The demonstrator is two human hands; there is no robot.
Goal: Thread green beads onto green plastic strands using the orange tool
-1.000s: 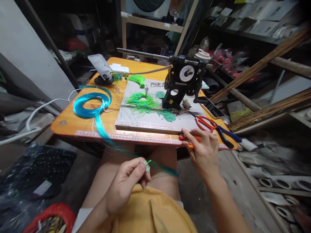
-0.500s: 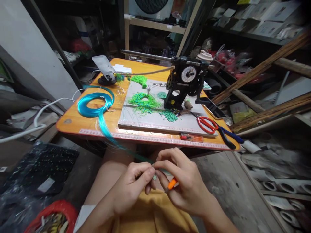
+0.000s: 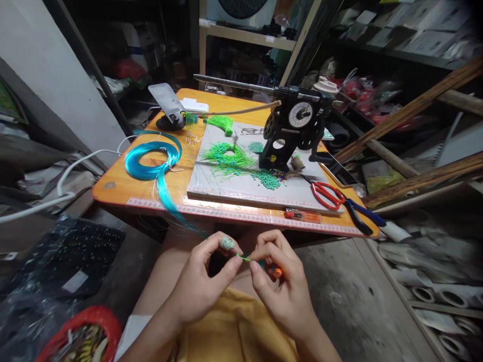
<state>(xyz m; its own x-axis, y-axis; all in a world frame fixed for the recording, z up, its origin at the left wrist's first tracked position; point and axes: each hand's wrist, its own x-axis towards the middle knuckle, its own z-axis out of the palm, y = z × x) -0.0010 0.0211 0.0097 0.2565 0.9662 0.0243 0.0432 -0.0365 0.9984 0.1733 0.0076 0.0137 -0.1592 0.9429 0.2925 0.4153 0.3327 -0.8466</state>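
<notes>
Over the lap, my left hand [image 3: 209, 276] pinches one end of a short bright green strand [image 3: 244, 258] between thumb and index finger. A pale green wrap [image 3: 227, 243] covers part of that index finger. My right hand [image 3: 281, 276] pinches the strand's other end. Tucked in the curled fingers of that hand is an orange-tipped object [image 3: 278, 272], mostly hidden. From a coil of shiny turquoise line [image 3: 141, 168] on the table, a tail runs over the front edge toward my left hand. Bright green strands with small beads [image 3: 226, 158] lie on a grey board [image 3: 211, 188].
A black hand-cranked machine [image 3: 281, 128] with a dial stands on the board, near a pile of green beads [image 3: 268, 180]. Red-handled scissors [image 3: 327, 196], dark-blue-handled pliers [image 3: 362, 216] and a phone [image 3: 339, 174] lie at the right. A red-rimmed bin [image 3: 109, 322] stands low at left.
My hands have moved slightly apart, and the green strand now shows between the fingertips. My left index finger has lifted its wrap into sight. The view has shifted slightly.
</notes>
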